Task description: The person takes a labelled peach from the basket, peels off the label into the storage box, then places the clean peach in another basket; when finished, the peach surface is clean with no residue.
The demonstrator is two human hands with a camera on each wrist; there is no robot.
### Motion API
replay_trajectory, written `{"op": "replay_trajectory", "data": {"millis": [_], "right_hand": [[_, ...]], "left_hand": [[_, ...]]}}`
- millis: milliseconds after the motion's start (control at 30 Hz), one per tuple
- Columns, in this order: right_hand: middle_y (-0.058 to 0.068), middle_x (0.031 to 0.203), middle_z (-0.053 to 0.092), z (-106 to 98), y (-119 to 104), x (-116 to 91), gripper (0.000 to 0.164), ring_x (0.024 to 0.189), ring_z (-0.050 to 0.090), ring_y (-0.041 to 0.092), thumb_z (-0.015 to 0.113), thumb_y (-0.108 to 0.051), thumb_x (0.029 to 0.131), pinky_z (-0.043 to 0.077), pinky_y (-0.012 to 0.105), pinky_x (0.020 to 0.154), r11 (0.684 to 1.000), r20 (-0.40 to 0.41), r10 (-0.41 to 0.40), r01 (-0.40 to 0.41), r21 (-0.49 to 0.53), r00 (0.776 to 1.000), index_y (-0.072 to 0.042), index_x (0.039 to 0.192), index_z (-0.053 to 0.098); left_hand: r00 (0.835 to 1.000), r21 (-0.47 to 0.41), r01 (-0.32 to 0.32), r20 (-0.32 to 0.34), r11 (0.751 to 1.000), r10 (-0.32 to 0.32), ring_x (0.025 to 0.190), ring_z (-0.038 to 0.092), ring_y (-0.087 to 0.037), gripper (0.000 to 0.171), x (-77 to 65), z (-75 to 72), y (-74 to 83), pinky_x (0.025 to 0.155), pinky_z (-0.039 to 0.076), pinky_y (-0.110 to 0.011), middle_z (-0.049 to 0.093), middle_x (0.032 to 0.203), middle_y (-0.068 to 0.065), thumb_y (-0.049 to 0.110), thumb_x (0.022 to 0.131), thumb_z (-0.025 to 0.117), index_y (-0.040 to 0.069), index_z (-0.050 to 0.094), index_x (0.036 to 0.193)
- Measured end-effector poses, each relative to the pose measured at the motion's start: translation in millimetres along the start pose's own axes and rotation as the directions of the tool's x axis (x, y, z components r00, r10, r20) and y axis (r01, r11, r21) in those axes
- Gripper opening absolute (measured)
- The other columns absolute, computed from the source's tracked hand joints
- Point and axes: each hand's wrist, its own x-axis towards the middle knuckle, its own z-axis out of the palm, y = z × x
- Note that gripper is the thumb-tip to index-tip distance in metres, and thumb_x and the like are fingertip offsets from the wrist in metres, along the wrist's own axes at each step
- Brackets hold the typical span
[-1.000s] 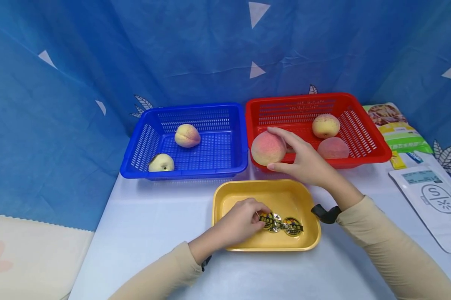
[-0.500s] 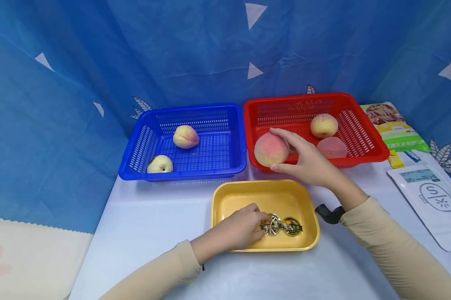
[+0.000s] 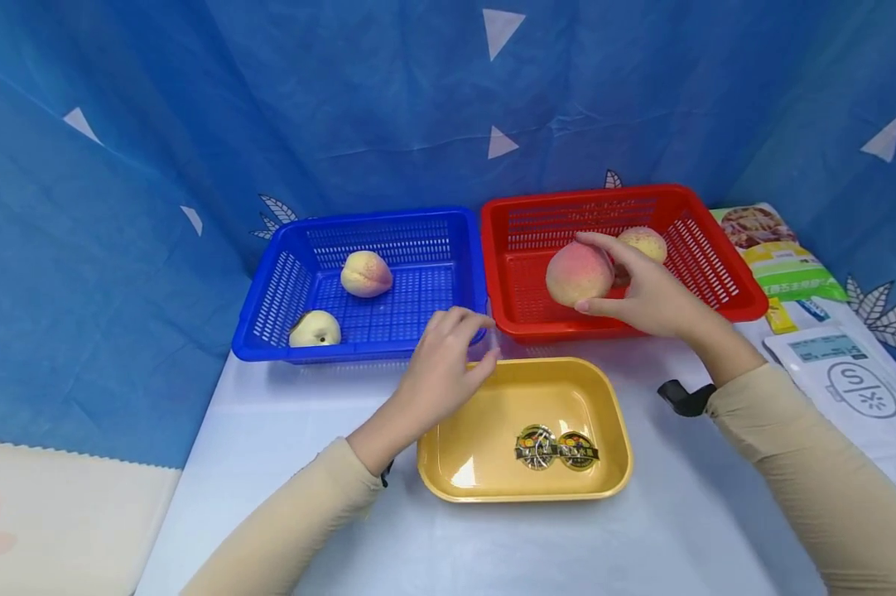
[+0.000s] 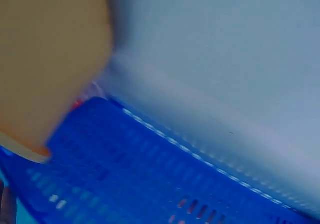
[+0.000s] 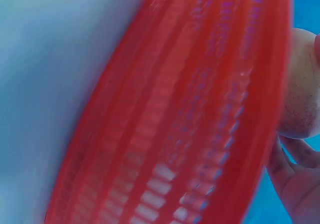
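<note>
My right hand (image 3: 645,290) grips a large pink-and-cream peach (image 3: 578,275) over the red basket (image 3: 522,331), fingers above and thumb below. The same peach (image 5: 300,93) shows at the right edge of the right wrist view, beyond the basket wall. My left hand (image 3: 442,360) hovers between the front right corner of the blue basket (image 3: 373,343) and the yellow tray (image 3: 448,484). Its thumb and forefinger are apart, and nothing shows between them. Two round black-and-gold stickers (image 3: 556,449) lie in the tray. Another peach (image 3: 645,242) sits in the red basket, partly behind my right hand.
Two pale peaches, one at the back (image 3: 366,273) and one at the front (image 3: 315,329), lie in the blue basket. A white scale (image 3: 835,372) stands at right, with a green food packet (image 3: 783,257) behind it. A blue curtain (image 3: 358,99) hangs behind.
My left hand has left the stickers and moved up and left, out of the tray. My right hand has carried its peach to the right and slightly back over the red basket.
</note>
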Motion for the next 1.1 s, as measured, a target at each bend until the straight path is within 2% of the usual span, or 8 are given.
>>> {"op": "replay_trajectory", "data": {"millis": [100,200,267,367,500,700,867,1100], "right_hand": [[0.012,0.147,0.045,-5,15,10,0.088,0.117,0.055,0.034,0.082,-0.020,0.082,0.055,0.055,0.094,0.999,0.014,0.019,-0.018,-0.039,1.000,-0.029,0.155,0.033],[0.016,0.146,0.044,-9,27,21,0.087,0.121,0.049,0.038,0.080,-0.019,0.084,0.053,0.059,0.095,0.995,0.032,0.061,-0.058,-0.085,0.998,-0.027,0.155,0.031],[0.019,0.149,0.042,-10,32,29,0.087,0.128,0.042,0.040,0.079,-0.021,0.085,0.049,0.063,0.098,0.988,0.048,0.101,-0.095,-0.120,0.994,-0.027,0.156,0.029],[0.018,0.153,0.039,-12,38,41,0.090,0.137,0.033,0.041,0.078,-0.023,0.085,0.042,0.067,0.104,0.977,0.082,0.168,-0.155,-0.143,0.982,-0.030,0.158,0.025],[0.018,0.156,0.036,-11,44,57,0.093,0.141,0.030,0.042,0.078,-0.023,0.086,0.035,0.069,0.108,0.963,0.139,0.232,-0.207,-0.172,0.963,-0.030,0.159,0.021],[0.025,0.155,0.034,-4,54,73,0.086,0.142,0.030,0.047,0.073,-0.020,0.090,0.021,0.068,0.116,0.951,0.200,0.229,-0.175,-0.253,0.953,-0.015,0.159,0.021],[0.027,0.155,0.034,0,60,77,0.087,0.141,0.032,0.048,0.072,-0.019,0.091,0.021,0.067,0.117,0.946,0.187,0.214,-0.156,-0.286,0.959,-0.011,0.158,0.018],[0.029,0.158,0.024,6,63,84,0.085,0.142,0.026,0.052,0.067,-0.022,0.094,0.024,0.071,0.113,0.921,0.157,0.239,-0.172,-0.349,0.958,-0.017,0.160,0.015]], "left_hand": [[0.998,0.005,0.057,-0.015,0.998,-0.057,0.128,0.052,-0.027,0.044,13.4,0.5,-11.8,0.112,0.044,-0.041,0.060,0.134,-0.009,0.030,0.093,0.068,0.008,0.062,0.131],[0.989,0.002,0.135,0.065,0.991,-0.135,0.144,0.040,-0.027,0.062,23.5,2.7,-19.7,0.119,0.035,-0.045,0.046,0.152,-0.010,0.041,0.094,0.065,0.009,0.050,0.145],[0.980,0.006,0.155,0.124,0.988,-0.155,0.150,0.031,-0.027,0.070,29.5,4.9,-22.3,0.121,0.030,-0.046,0.037,0.159,-0.008,0.047,0.095,0.062,0.010,0.043,0.151],[0.972,0.024,0.147,0.182,0.989,-0.148,0.154,0.021,-0.026,0.077,36.7,8.4,-22.0,0.122,0.026,-0.048,0.029,0.164,-0.007,0.053,0.094,0.060,0.011,0.036,0.154],[0.969,0.051,0.121,0.212,0.991,-0.129,0.155,0.015,-0.025,0.079,42.9,14.3,-20.0,0.123,0.024,-0.047,0.024,0.165,-0.008,0.055,0.094,0.059,0.010,0.034,0.155],[0.966,0.086,0.110,0.226,0.990,-0.127,0.155,0.016,-0.025,0.081,44.1,21.4,-21.3,0.123,0.025,-0.045,0.024,0.166,-0.007,0.059,0.095,0.055,0.009,0.034,0.155],[0.965,0.094,0.107,0.229,0.990,-0.126,0.155,0.017,-0.025,0.082,43.8,23.6,-22.2,0.123,0.026,-0.045,0.023,0.166,-0.006,0.061,0.095,0.053,0.009,0.033,0.155],[0.965,0.099,0.108,0.230,0.989,-0.128,0.155,0.017,-0.024,0.083,44.1,24.0,-23.3,0.123,0.027,-0.045,0.024,0.166,-0.006,0.062,0.094,0.053,0.009,0.033,0.155]]}}
